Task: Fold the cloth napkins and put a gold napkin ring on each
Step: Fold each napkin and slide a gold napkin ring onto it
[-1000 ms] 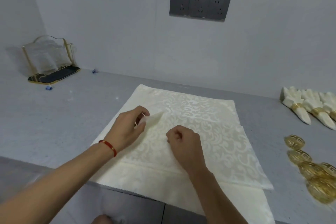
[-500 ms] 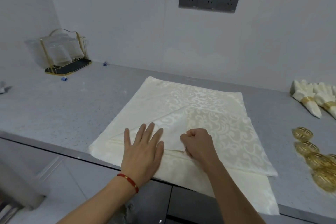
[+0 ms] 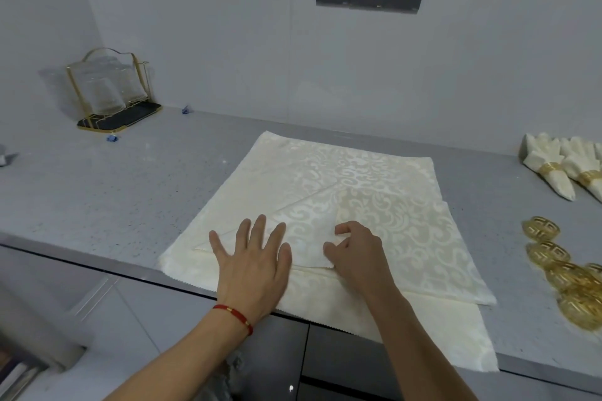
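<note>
- Our left hand (image 3: pixel 252 265) lies flat and open on the napkin (image 3: pixel 374 202) on the counter (image 3: pixel 97 192); press it smooth
- Our right hand (image 3: pixel 356 249) pinches the folded corner; line up edges

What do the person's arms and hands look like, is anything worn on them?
Both forearms are bare, with no sleeves in view and no gloves. The left hand has a thin red cord bracelet with small gold beads at the wrist. The right hand shows no ring, watch or band.
</note>
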Demonstrator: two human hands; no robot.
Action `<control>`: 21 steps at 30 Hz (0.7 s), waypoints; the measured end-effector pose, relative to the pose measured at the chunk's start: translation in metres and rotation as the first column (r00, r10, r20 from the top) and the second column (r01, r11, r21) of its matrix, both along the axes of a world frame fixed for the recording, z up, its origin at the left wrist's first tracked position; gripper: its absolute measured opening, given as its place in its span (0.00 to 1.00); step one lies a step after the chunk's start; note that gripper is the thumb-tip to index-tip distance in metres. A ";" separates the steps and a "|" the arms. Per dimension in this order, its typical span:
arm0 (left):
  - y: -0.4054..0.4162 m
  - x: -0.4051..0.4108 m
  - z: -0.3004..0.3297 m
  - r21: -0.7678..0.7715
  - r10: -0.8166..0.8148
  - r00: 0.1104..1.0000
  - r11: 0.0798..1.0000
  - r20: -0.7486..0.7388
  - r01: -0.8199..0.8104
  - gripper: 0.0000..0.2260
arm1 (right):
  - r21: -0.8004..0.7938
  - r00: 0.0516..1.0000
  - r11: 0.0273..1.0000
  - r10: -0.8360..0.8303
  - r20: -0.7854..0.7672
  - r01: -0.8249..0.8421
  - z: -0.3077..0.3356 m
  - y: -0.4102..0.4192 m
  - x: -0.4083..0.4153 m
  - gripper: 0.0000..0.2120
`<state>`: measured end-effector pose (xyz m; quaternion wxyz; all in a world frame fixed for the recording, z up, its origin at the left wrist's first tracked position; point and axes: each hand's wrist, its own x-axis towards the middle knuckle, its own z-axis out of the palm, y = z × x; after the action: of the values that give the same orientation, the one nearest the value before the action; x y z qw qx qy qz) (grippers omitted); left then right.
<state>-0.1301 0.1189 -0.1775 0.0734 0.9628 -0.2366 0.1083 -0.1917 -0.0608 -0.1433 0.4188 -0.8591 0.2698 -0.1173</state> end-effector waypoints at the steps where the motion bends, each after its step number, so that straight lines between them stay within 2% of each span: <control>1: 0.000 0.000 0.000 -0.010 0.004 1.000 1.000 -0.007 -0.004 0.24 | -0.020 1.000 1.000 0.007 -0.001 -0.007 -0.001 0.001 -0.001 0.20; 4: -0.001 0.000 -0.001 0.008 0.005 1.000 1.000 -0.027 -0.005 0.25 | -0.106 0.999 0.994 0.029 -0.022 -0.031 0.000 0.003 -0.001 0.25; 7: -0.002 0.001 -0.003 0.053 0.000 0.999 0.999 -0.044 0.002 0.25 | -0.287 0.985 0.952 0.063 -0.162 -0.108 0.008 0.007 -0.002 0.24; 9: -0.002 0.002 -0.003 0.102 -0.010 0.998 0.995 -0.058 0.016 0.27 | -0.530 0.972 0.831 0.051 -0.229 -0.169 0.020 0.012 0.001 0.19; 11: -0.004 0.004 -0.002 0.165 -0.002 0.996 0.986 -0.084 0.016 0.32 | -0.667 0.986 0.727 0.103 -0.128 -0.162 0.028 0.014 0.015 0.17; 13: -0.005 0.006 -0.001 0.196 0.009 0.994 0.980 -0.105 0.012 0.37 | -0.652 0.960 0.711 0.264 -0.097 -0.262 0.025 0.009 0.039 0.22; 15: -0.005 0.004 0.005 0.219 0.014 0.990 0.976 -0.143 0.018 0.38 | -0.598 0.900 0.674 0.356 -0.252 -0.434 0.011 0.002 0.058 0.28; 17: -0.006 0.004 0.010 0.260 0.017 0.985 0.965 -0.174 0.030 0.33 | -0.571 0.863 0.651 0.323 -0.389 -0.501 -0.010 -0.005 0.065 0.31; 21: -0.016 0.018 0.040 0.337 0.033 0.974 0.940 -0.222 0.045 0.21 | -0.556 0.862 0.664 0.324 -0.389 -0.500 -0.023 -0.008 0.067 0.32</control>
<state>-0.1123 0.1034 -0.1372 -0.0675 0.9662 -0.2447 -0.0440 -0.1244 -0.0684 -0.1662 0.0773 -0.9950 0.0618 0.0090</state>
